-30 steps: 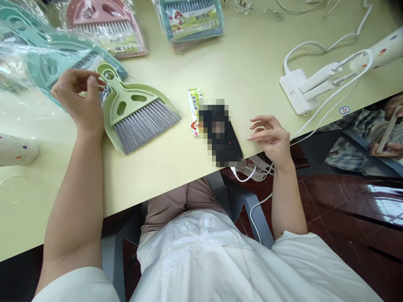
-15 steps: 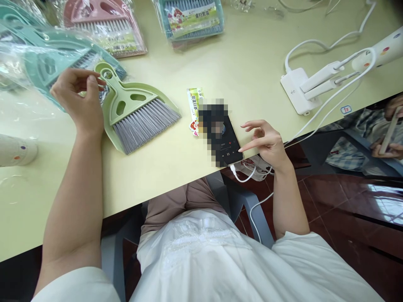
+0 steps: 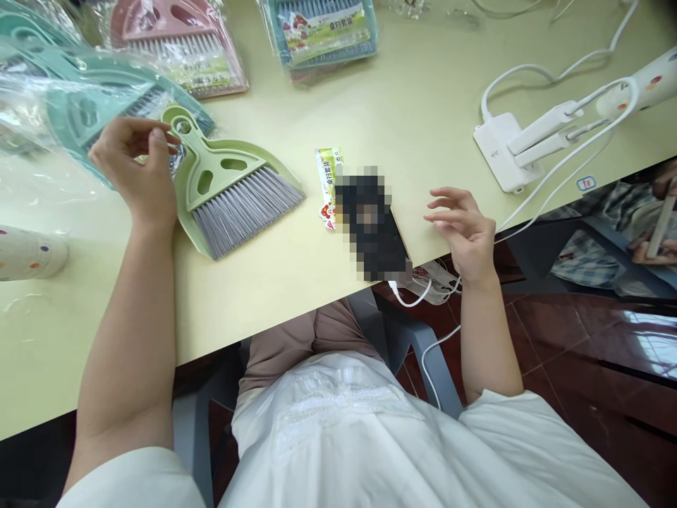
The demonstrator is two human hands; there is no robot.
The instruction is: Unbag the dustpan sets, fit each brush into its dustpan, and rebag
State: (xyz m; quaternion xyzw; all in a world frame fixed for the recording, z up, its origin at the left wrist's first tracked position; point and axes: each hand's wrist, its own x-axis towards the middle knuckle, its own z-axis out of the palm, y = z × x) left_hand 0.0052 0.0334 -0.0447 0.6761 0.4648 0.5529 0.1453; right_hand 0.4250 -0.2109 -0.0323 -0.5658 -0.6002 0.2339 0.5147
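Standing or lying, you cannot tell which, a cup [image 3: 32, 252] is at the far left, below and outside your left hand [image 3: 140, 159]. Just beyond that hand, teal sets [image 3: 79, 116] lie in clear film, unopened as far as you can see. Your left fingers curl loosely, thumb close to the forefinger, with nothing visibly held between them. Their tips are at the handle end of the brush [image 3: 248, 212]; you cannot tell whether they touch it. A pink set [image 3: 185, 49] lies farther beyond this hand, also bagged.

Right of your left grip, the brush sits in its green dustpan [image 3: 191, 229], bristles angled toward your right hand [image 3: 470, 229]. This pair is out of any bag and already fitted together, whereas the teal, pink and blue sets are in wrapping. The blue set [image 3: 328, 32] is beyond the brush, and a card [image 3: 326, 169] lies loose between your hands.

Nearest your right hand, on its left, is the phone [image 3: 388, 243], partly blurred, with a cable [image 3: 407, 303] at its near end. Your right hand is raised clear of it, empty, fingers slightly spread. Beyond and right of that grip are a charger [image 3: 502, 152] and a second cup [image 3: 642, 85]. At the far right, another person's hand [image 3: 648, 252] holds a pale object.
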